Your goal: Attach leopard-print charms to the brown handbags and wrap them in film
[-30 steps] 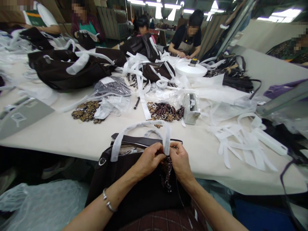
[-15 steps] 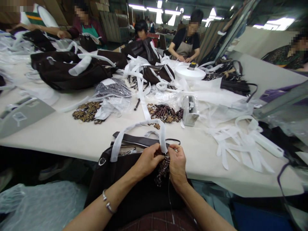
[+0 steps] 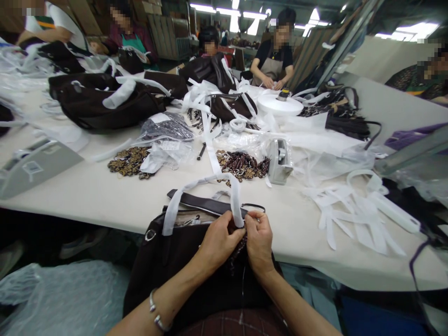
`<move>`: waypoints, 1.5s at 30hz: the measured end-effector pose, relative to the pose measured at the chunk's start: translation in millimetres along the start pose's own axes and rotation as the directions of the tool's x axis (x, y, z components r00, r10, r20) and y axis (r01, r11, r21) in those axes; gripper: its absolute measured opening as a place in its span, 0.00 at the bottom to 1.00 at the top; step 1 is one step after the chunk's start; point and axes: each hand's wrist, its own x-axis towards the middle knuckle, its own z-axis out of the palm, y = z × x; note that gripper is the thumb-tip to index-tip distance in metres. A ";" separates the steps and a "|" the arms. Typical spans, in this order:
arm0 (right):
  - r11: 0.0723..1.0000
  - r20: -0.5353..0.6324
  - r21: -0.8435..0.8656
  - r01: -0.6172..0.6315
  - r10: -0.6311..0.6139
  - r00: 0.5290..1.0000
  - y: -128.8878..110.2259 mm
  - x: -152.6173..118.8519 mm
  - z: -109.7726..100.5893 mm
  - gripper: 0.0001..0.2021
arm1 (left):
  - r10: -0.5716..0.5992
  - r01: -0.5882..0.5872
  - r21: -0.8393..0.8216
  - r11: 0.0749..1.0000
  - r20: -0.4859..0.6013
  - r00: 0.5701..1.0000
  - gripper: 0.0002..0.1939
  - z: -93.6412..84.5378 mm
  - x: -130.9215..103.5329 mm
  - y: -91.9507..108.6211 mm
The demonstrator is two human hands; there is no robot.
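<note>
A dark brown handbag [image 3: 157, 266] rests against my lap and the table's front edge, its zipped top open. One handle [image 3: 170, 212] stands up in white wrapping. At the right foot of that handle, my left hand [image 3: 220, 237] and my right hand [image 3: 259, 240] meet, fingertips pinched together. Between them hangs a dark, patterned charm [image 3: 240, 252], now mostly covered by my fingers. Its metal ring is hidden in the pinch. A thin clear thread [image 3: 242, 289] trails down below my right hand.
Leopard-patterned charms [image 3: 129, 162] and darker charms [image 3: 245, 165] lie in piles on the table [image 3: 105, 196]. A grey tape dispenser [image 3: 280, 161] stands beside them. White strips [image 3: 350, 219] spread at the right. More brown bags [image 3: 105, 105] and several co-workers [image 3: 271, 56] are beyond.
My left thumb has closed in toward my right fingers, covering the charm's ring that showed before. The charm shows less between the hands. The view has shifted slightly.
</note>
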 end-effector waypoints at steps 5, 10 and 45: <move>0.985 0.196 -0.165 -0.046 0.078 0.977 -14.8 8.8 -17.1 0.15 | 0.083 -0.074 0.227 0.971 -0.030 0.996 0.04 4.8 7.5 -1.9; 0.852 0.471 -0.508 0.130 0.148 0.869 -41.8 30.7 -44.0 0.13 | 0.217 -0.215 0.302 0.929 0.028 0.976 0.03 3.1 7.3 -13.2; 0.999 0.394 0.000 0.032 -0.030 0.918 -80.2 -31.9 -44.9 0.10 | 0.022 0.024 -0.394 0.919 0.112 0.993 0.12 -27.6 -41.8 24.4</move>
